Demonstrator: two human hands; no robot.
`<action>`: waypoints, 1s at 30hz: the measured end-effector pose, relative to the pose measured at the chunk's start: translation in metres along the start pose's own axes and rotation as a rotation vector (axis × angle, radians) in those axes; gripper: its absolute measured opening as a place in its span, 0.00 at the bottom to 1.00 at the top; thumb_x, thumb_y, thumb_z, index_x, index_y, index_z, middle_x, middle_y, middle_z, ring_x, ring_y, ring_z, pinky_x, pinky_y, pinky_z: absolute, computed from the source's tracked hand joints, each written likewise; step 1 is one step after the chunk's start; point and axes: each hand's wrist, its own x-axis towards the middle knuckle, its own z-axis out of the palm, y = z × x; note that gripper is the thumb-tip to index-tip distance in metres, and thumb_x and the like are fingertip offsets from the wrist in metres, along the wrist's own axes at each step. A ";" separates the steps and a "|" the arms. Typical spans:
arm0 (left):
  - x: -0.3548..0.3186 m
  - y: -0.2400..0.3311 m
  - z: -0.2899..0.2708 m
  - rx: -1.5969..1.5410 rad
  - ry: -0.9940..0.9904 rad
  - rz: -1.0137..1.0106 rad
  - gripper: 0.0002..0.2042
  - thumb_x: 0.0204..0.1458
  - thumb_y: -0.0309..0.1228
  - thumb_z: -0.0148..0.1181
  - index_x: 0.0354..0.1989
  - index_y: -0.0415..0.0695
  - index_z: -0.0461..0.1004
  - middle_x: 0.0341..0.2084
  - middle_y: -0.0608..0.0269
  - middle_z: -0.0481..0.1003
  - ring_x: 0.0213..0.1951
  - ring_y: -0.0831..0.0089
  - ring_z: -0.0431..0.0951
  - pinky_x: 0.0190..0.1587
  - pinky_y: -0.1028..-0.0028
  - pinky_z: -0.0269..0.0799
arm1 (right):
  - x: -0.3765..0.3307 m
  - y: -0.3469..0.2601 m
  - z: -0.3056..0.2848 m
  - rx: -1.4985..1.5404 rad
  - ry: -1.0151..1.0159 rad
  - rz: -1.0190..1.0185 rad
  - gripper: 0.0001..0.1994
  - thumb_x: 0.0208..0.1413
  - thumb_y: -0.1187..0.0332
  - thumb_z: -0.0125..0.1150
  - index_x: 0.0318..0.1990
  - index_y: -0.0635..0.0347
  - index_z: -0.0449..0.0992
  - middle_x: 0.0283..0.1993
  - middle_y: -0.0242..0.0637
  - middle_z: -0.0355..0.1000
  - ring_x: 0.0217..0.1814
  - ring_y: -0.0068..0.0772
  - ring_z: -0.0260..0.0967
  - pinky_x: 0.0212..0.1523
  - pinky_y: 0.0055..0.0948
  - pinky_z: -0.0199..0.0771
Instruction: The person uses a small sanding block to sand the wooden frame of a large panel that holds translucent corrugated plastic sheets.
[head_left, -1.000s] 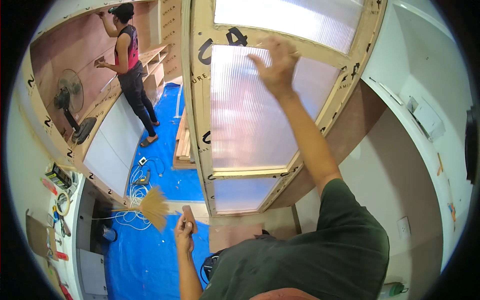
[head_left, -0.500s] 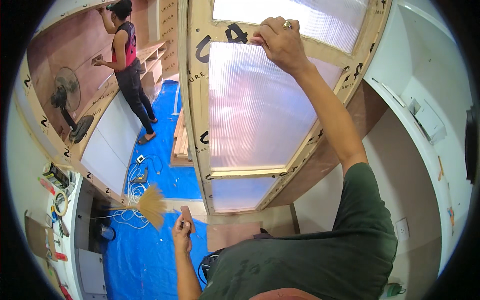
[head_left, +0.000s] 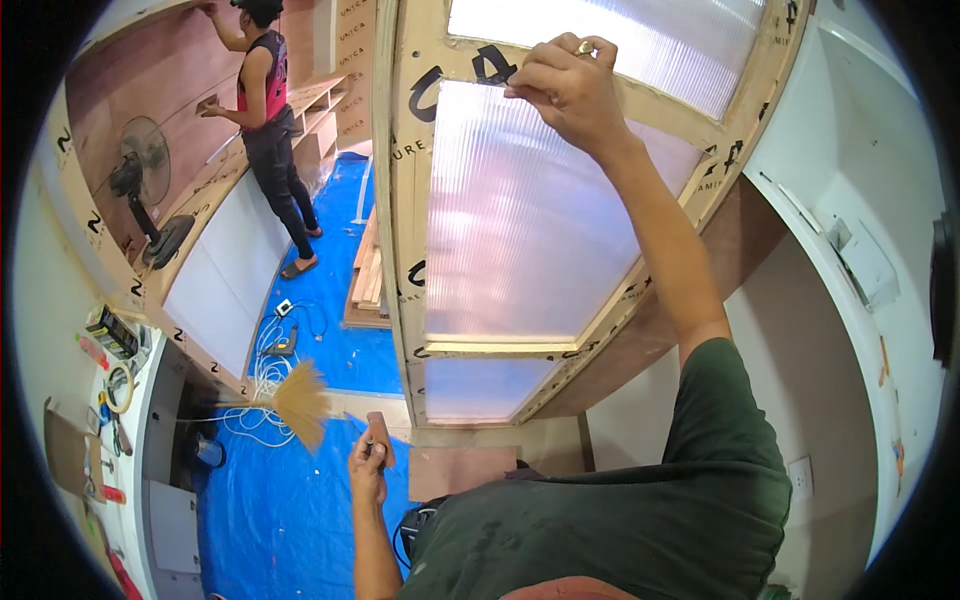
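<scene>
In the lower middle, my left hand (head_left: 367, 472) grips a small flat brown piece (head_left: 379, 430) upright between thumb and fingers, above the blue floor sheet. My right hand (head_left: 578, 98) is raised high, its fingertips pinched close together at the upper rail of a pale wooden partition frame (head_left: 406, 210). Whether anything small sits in that pinch is hidden. Just below those fingers is the top edge of a ribbed translucent panel (head_left: 530, 225) set in the frame. A second ribbed panel (head_left: 640, 40) fills the opening above.
Another person (head_left: 268, 130) stands at a wooden wall unit, back left, near a black fan (head_left: 150, 200). A straw broom (head_left: 300, 402), white cable (head_left: 265, 375) and stacked boards (head_left: 368, 280) lie around the blue sheet (head_left: 270, 520). Tools crowd the left counter (head_left: 150, 370).
My right fingertips have shifted slightly along the frame's upper rail, to the right and down. The whole view has swung a little; my left hand keeps its hold on the brown piece.
</scene>
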 end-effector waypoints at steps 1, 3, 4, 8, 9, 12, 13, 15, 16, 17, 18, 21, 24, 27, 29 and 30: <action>0.000 0.000 0.001 -0.006 0.009 0.001 0.30 0.57 0.32 0.73 0.67 0.37 0.72 0.54 0.63 0.79 0.53 0.73 0.77 0.58 0.71 0.71 | 0.005 0.001 0.000 -0.001 0.014 0.034 0.07 0.59 0.57 0.72 0.36 0.46 0.86 0.37 0.20 0.78 0.44 0.25 0.71 0.60 0.41 0.50; -0.003 0.001 0.003 -0.006 0.015 0.000 0.30 0.56 0.32 0.73 0.67 0.37 0.72 0.53 0.64 0.79 0.53 0.73 0.77 0.58 0.71 0.71 | 0.014 0.002 0.002 0.021 0.093 0.103 0.06 0.60 0.59 0.72 0.34 0.47 0.85 0.35 0.20 0.77 0.40 0.25 0.70 0.55 0.39 0.49; -0.004 0.002 0.004 -0.006 0.018 0.000 0.30 0.56 0.32 0.73 0.67 0.37 0.72 0.53 0.64 0.79 0.52 0.73 0.77 0.58 0.71 0.71 | 0.011 -0.002 0.008 0.006 0.118 0.164 0.07 0.60 0.58 0.71 0.34 0.46 0.85 0.35 0.20 0.77 0.41 0.26 0.70 0.55 0.41 0.50; -0.004 0.001 0.001 -0.008 0.027 0.018 0.28 0.59 0.31 0.69 0.67 0.36 0.72 0.53 0.64 0.78 0.53 0.72 0.76 0.59 0.69 0.70 | -0.003 -0.022 0.018 0.004 0.188 0.300 0.07 0.59 0.55 0.70 0.36 0.43 0.85 0.38 0.21 0.76 0.44 0.29 0.70 0.56 0.45 0.51; -0.004 0.001 0.000 -0.015 0.030 0.016 0.28 0.59 0.31 0.69 0.67 0.36 0.72 0.54 0.64 0.78 0.53 0.71 0.76 0.59 0.69 0.70 | -0.007 -0.021 0.022 0.052 0.221 0.293 0.07 0.59 0.56 0.70 0.36 0.43 0.84 0.39 0.20 0.76 0.45 0.28 0.70 0.56 0.46 0.51; -0.005 0.002 -0.004 -0.014 0.036 0.014 0.28 0.59 0.31 0.69 0.67 0.36 0.72 0.54 0.64 0.78 0.54 0.71 0.76 0.59 0.69 0.70 | 0.007 -0.037 0.021 0.087 0.243 0.176 0.05 0.58 0.58 0.71 0.36 0.43 0.84 0.40 0.19 0.75 0.45 0.27 0.70 0.58 0.46 0.50; -0.005 0.003 -0.004 -0.010 0.037 0.013 0.28 0.59 0.31 0.69 0.67 0.36 0.72 0.54 0.64 0.78 0.54 0.71 0.76 0.59 0.69 0.70 | 0.011 -0.038 0.024 0.077 0.202 0.130 0.05 0.58 0.58 0.72 0.36 0.44 0.84 0.40 0.18 0.75 0.46 0.27 0.71 0.59 0.46 0.49; -0.003 0.004 -0.005 0.007 0.039 -0.003 0.27 0.59 0.30 0.69 0.67 0.36 0.72 0.54 0.64 0.78 0.53 0.71 0.77 0.58 0.69 0.71 | 0.019 -0.031 0.027 0.046 0.084 0.047 0.06 0.57 0.58 0.74 0.36 0.45 0.85 0.40 0.19 0.76 0.48 0.25 0.71 0.61 0.44 0.48; -0.001 0.005 -0.004 0.016 0.038 -0.011 0.27 0.59 0.30 0.69 0.67 0.36 0.72 0.54 0.64 0.78 0.53 0.71 0.77 0.58 0.69 0.71 | 0.020 -0.028 0.029 0.029 0.006 0.009 0.07 0.56 0.58 0.75 0.36 0.46 0.85 0.39 0.19 0.77 0.49 0.24 0.72 0.62 0.43 0.47; 0.000 0.005 -0.004 0.009 0.040 -0.009 0.27 0.59 0.29 0.68 0.67 0.36 0.72 0.53 0.64 0.78 0.53 0.71 0.77 0.58 0.69 0.71 | 0.023 -0.030 0.028 0.089 -0.044 0.055 0.06 0.55 0.59 0.76 0.33 0.45 0.85 0.37 0.17 0.77 0.46 0.24 0.72 0.61 0.44 0.47; 0.001 0.004 -0.003 0.002 0.041 -0.008 0.27 0.60 0.29 0.68 0.67 0.36 0.72 0.53 0.63 0.78 0.53 0.72 0.77 0.57 0.68 0.71 | 0.029 -0.031 0.026 0.109 -0.035 0.100 0.06 0.55 0.59 0.76 0.32 0.46 0.85 0.36 0.17 0.77 0.45 0.24 0.71 0.62 0.44 0.47; 0.001 0.001 -0.003 0.016 0.040 -0.003 0.26 0.60 0.28 0.67 0.67 0.36 0.72 0.53 0.64 0.79 0.52 0.72 0.77 0.57 0.68 0.72 | 0.044 -0.028 0.025 0.152 -0.050 0.175 0.01 0.55 0.64 0.71 0.32 0.43 0.85 0.36 0.19 0.77 0.44 0.27 0.72 0.59 0.46 0.50; 0.003 -0.006 -0.004 0.005 0.048 -0.010 0.26 0.60 0.27 0.66 0.67 0.37 0.72 0.53 0.64 0.79 0.52 0.72 0.78 0.57 0.69 0.72 | 0.042 -0.037 0.036 0.082 0.094 0.216 0.02 0.57 0.63 0.70 0.33 0.44 0.84 0.38 0.19 0.77 0.46 0.30 0.71 0.58 0.46 0.49; 0.005 -0.004 -0.001 -0.014 0.040 -0.029 0.25 0.61 0.26 0.66 0.67 0.37 0.72 0.53 0.64 0.79 0.52 0.72 0.78 0.57 0.69 0.72 | 0.026 -0.048 0.043 0.079 0.196 0.259 0.02 0.59 0.62 0.70 0.35 0.44 0.84 0.39 0.22 0.77 0.49 0.34 0.70 0.58 0.46 0.49; 0.005 -0.002 0.000 -0.024 0.037 -0.040 0.26 0.61 0.25 0.66 0.68 0.37 0.72 0.54 0.63 0.79 0.52 0.72 0.78 0.57 0.70 0.73 | 0.019 -0.062 0.037 0.118 0.190 0.241 0.03 0.59 0.62 0.70 0.38 0.43 0.85 0.43 0.21 0.77 0.51 0.33 0.70 0.59 0.47 0.48; 0.004 -0.003 -0.001 -0.029 0.040 -0.045 0.26 0.60 0.25 0.66 0.68 0.36 0.71 0.54 0.62 0.79 0.53 0.72 0.78 0.58 0.70 0.73 | 0.023 -0.062 0.036 0.116 0.195 0.224 0.03 0.58 0.61 0.71 0.39 0.42 0.85 0.44 0.20 0.77 0.52 0.32 0.69 0.60 0.48 0.48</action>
